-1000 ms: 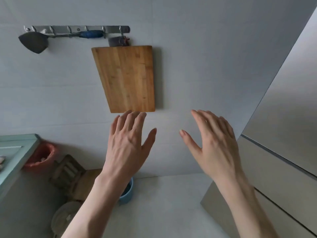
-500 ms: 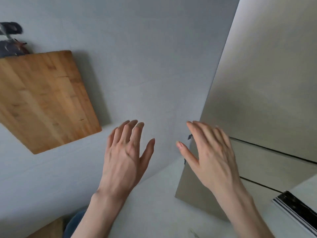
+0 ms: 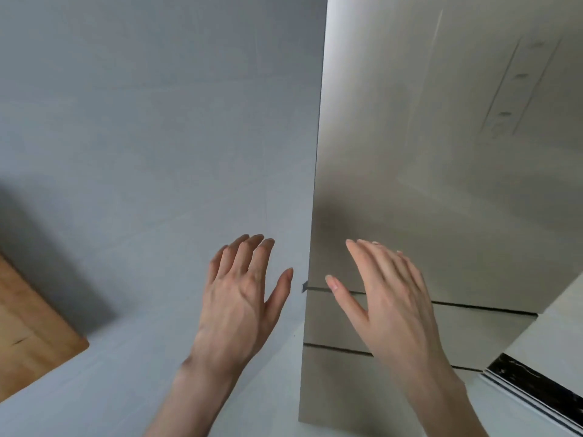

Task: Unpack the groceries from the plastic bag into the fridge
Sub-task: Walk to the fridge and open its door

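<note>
The fridge [image 3: 441, 152] fills the right half of the view, a tall flat-fronted unit with a smooth, faintly reflective brushed-metal skin, its doors closed and split by thin dark seams low down; no handle shows, so the hold is most likely at a door's edge or in a seam, where fingertips can hook, though a recessed grip may lie outside the view. A door like this should be stiff and fairly heavy, held by a seal, so it calls for a firm steady pull rather than a flick, and the slick face itself offers nothing to grasp. To the left runs a plain matte grey wall [image 3: 142, 121], meeting a pale countertop [image 3: 94, 389] below. A wooden cutting board [image 3: 28, 335], warm-toned with visible grain and a rounded corner, hangs at the left edge. At lower right sits a dark glossy strip [image 3: 536, 386] edged in white, too cropped to name. The plastic bag and groceries are not in view. The left hand [image 3: 243, 298] and right hand [image 3: 388, 298] are raised side by side, apart, fingers straight and loosely spread, holding nothing; the right one hovers before the fridge front.
</note>
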Tool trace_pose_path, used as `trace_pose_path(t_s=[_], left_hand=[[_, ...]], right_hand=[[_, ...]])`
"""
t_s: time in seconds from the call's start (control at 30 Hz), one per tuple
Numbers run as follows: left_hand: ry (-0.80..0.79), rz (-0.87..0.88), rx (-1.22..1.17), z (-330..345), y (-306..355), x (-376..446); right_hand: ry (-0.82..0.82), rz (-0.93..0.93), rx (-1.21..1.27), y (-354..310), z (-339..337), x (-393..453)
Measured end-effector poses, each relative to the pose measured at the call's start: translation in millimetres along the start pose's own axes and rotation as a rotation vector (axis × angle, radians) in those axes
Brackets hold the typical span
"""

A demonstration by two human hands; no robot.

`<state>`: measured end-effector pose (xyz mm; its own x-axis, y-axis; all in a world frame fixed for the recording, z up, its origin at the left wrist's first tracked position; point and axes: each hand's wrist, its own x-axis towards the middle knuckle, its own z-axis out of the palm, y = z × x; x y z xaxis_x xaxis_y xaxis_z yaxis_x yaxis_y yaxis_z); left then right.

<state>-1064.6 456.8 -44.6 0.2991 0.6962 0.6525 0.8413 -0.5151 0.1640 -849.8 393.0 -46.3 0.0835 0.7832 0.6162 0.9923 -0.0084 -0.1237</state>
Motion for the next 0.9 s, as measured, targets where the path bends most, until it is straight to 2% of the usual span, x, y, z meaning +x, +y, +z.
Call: trace_pose_path(t_s=[0.23,0.4,0.6,0.8,0.9], left_hand=[[0.043,0.053,-0.036,48,11,70],[0.052,0.101,-0.036,73,21,101],[0.064,0.042,-0.086,91,25,127],[0.014,-0.009,-0.239,106,28,148],[-0.026,-0.059,-0.438,109,30,156]], right_hand=[[0.056,0.038,-0.033,38,18,54],[0.166,0.032,-0.054,61,26,80],[0.28,0.043,-0.028,70,29,102],[0.173,0.13,-0.109,74,35,119],[0.141,0.168,-0.165,76,43,126]])
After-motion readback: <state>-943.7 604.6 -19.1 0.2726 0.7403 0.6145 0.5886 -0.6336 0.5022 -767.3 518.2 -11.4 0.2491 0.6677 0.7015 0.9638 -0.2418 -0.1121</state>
